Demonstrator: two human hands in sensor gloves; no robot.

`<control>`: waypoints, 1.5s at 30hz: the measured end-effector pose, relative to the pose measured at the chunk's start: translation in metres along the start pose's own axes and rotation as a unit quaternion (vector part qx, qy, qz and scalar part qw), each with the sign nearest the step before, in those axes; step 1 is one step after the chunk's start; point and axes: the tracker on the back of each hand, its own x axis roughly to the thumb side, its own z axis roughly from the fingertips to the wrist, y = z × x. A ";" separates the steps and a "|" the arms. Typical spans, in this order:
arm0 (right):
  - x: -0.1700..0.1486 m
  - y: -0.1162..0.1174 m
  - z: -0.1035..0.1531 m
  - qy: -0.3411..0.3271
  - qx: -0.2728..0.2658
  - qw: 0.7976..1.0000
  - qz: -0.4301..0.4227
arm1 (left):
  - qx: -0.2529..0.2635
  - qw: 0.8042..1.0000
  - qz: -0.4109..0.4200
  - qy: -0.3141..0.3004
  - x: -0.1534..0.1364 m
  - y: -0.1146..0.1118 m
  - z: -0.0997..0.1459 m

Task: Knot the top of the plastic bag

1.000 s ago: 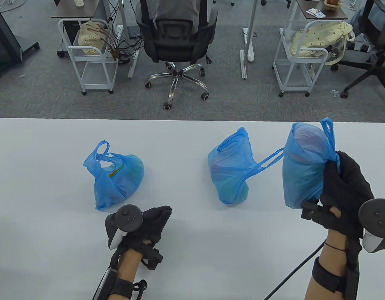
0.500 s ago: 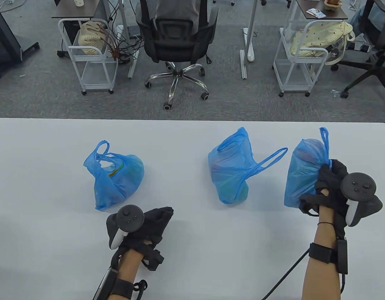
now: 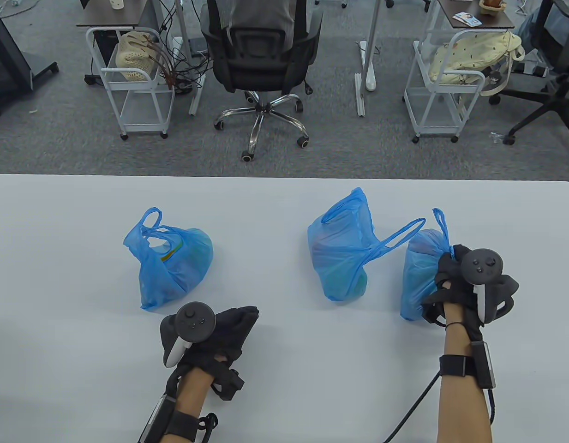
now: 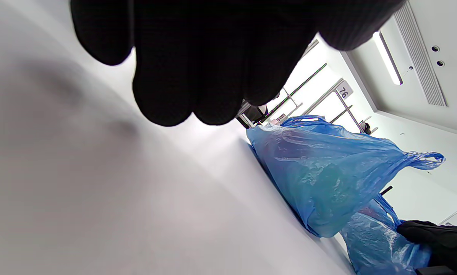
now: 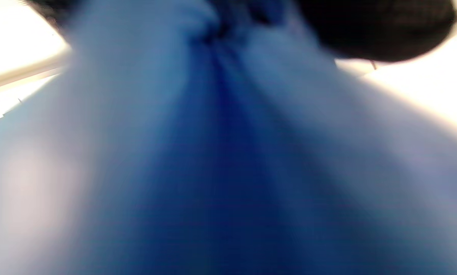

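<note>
Only one readable mark: the number "76" on a small white tag (image 4: 344, 91), fixed at the top of a metal frame beyond the table's far edge, seen in the left wrist view. Printed dark on white, turned at a slant with the tilted camera. A small printed card (image 3: 466, 18) on the desk at upper right of the table view, too small to read. Nothing legible on the blue bags, the gloves or the trackers. Right wrist view too blurred for any lettering.
</note>
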 end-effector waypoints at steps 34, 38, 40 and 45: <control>0.085 -0.020 0.152 -0.099 0.031 0.953 -0.284 | 0.028 1.000 0.000 0.001 -0.002 0.012 0.002; 0.086 0.014 0.169 -0.068 0.095 0.958 -0.261 | 0.030 1.000 -0.001 -0.004 0.000 0.013 0.004; 0.085 0.029 0.172 -0.065 0.121 0.963 -0.233 | 0.033 0.999 0.000 -0.007 0.001 0.014 0.005; 0.080 0.052 0.167 -0.023 0.142 0.952 -0.271 | 0.033 0.999 0.003 -0.007 0.001 0.015 0.005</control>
